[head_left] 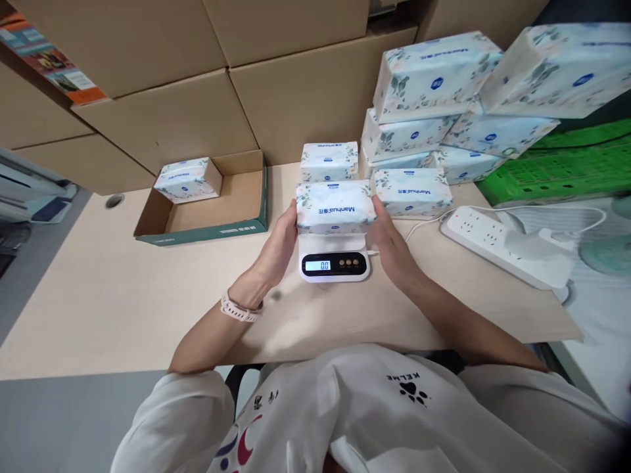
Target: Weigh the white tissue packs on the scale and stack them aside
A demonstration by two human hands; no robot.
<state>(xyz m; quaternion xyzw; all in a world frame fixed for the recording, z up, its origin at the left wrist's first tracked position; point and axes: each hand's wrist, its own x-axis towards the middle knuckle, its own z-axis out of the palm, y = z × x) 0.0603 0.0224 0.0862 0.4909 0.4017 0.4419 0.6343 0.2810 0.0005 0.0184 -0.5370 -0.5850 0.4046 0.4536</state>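
A floral pack of tissues [336, 205] is held level between my two hands, over the white digital scale [334, 265]. The scale's lit display reads 0.0. My left hand [280, 248] presses the pack's left end, fingers partly hidden behind it. At the opposite end my right hand [392, 246] grips it, slightly blurred. Just behind stands another tissue pack [329, 161], and one more pack [413, 190] lies to the right. In a shallow open carton [217, 230] at the left, a single tissue pack [189, 180] rests in the rear left part.
Stacked tissue packs [414, 135] rise at the back right beside a green crate [566, 161]. A white power strip [503, 246] lies on the right, with a cable running to the scale. Large cardboard boxes [315, 98] wall off the table's back edge.
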